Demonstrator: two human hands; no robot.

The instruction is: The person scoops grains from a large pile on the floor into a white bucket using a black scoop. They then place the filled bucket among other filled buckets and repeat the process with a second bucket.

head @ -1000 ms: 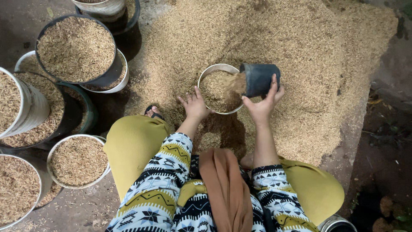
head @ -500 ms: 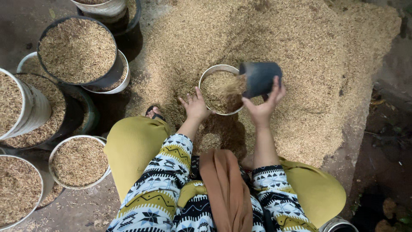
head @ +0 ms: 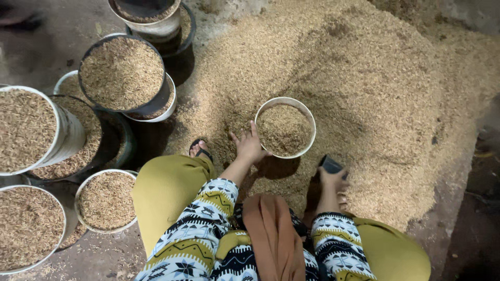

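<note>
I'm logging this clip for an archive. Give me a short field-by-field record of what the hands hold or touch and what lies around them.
left hand: left hand rests on the rim of the white bucket, fingers spread
right hand: right hand grips a dark scoop, low against the grain pile
white bucket: upright in the pile, partly filled with grain
nearby: several filled buckets stacked at the left on the ground
person: crouched, yellow trousers, patterned sleeves, one sandalled foot showing
</note>
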